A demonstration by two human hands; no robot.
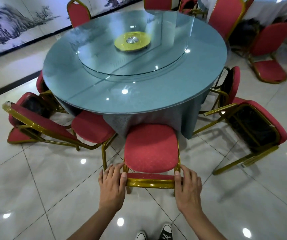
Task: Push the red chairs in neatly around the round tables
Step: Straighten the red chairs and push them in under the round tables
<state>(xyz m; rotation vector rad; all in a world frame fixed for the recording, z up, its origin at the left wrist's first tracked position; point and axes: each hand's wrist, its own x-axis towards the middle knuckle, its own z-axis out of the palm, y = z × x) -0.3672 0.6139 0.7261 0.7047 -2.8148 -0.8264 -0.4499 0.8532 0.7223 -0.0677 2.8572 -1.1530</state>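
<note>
L hand (112, 182) gripped left end of gold top rail of red chair (150, 149), thumb curled over rail; R hand (187, 183) gripped right end likewise. Chair seat sat ahead of grip, front edge under round table (70, 73) rim, touching hanging cloth. Left of grip: tipped-over chair (40, 118). Right: another tipped chair (258, 125).

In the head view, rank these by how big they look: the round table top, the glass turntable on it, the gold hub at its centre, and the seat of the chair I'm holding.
1. round table top
2. glass turntable
3. seat of the held chair
4. gold hub

The seat is nearest the camera, so it looks inflated; only its rank against the hub is unsure in real size.
</note>
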